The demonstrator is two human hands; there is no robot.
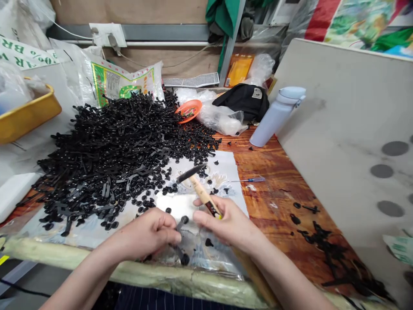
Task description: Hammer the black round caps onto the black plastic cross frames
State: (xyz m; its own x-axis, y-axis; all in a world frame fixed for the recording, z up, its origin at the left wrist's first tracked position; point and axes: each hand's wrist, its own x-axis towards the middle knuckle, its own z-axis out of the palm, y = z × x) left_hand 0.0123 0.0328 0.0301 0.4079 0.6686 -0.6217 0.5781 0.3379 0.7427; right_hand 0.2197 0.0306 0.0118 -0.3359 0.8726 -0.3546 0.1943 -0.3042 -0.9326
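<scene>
My right hand is closed around the wooden handle of a hammer, whose dark head points up and away from me. Between the fingers of my left hand is a black plastic strip with a round knob at each end. Both hands are over a white block near the table's front edge. A small black round piece lies on the block beside my left fingers. Another small black piece rests on the plastic sheet between my hands.
A large heap of black plastic parts spreads over the left and back. An orange dish leans on it. To the right are a screwdriver, a light blue bottle, scattered black pieces and an upright grey panel.
</scene>
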